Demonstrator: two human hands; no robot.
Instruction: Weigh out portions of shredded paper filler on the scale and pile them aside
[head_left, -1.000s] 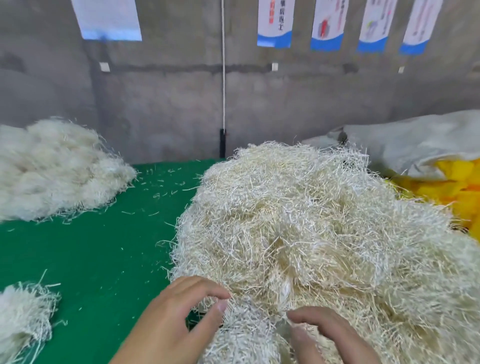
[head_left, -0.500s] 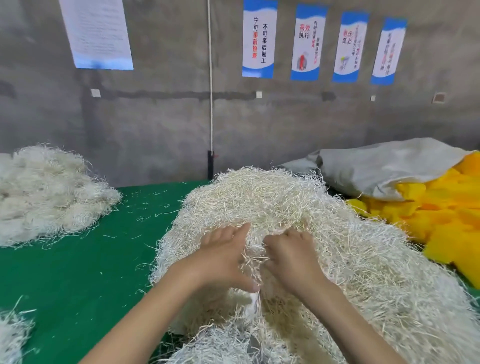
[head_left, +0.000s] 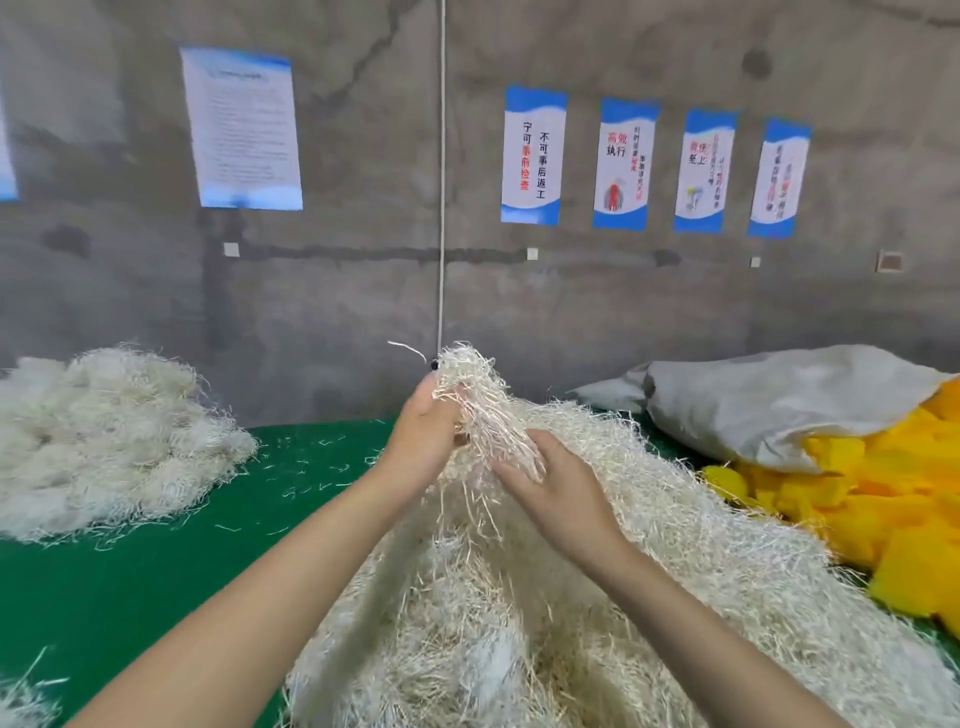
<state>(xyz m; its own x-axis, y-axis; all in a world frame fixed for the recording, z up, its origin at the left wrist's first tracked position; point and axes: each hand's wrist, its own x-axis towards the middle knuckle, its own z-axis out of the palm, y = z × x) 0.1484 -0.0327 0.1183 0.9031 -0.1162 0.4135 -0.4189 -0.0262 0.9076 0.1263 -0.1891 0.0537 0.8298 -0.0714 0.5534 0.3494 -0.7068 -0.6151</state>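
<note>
A bare concrete wall (head_left: 623, 312) with printed notices backs a green-covered table (head_left: 130, 587). The main heap of shredded paper filler (head_left: 649, 597) occupies the table's centre and right; a separate pile (head_left: 104, 441) lies at far left. No scale is in view.

Step in hand, as judged: separating one portion from the heap. Lift the tuft (head_left: 478, 405) straight up and tease trailing strands free so the heap is not dragged along.

The left hand (head_left: 426, 441) is raised, fingers clamped around the tuft. The right hand (head_left: 561, 493) sits lower, fingers extended flat against the hanging strands, not closed on them. Both forearms reach forward and converge.
</note>
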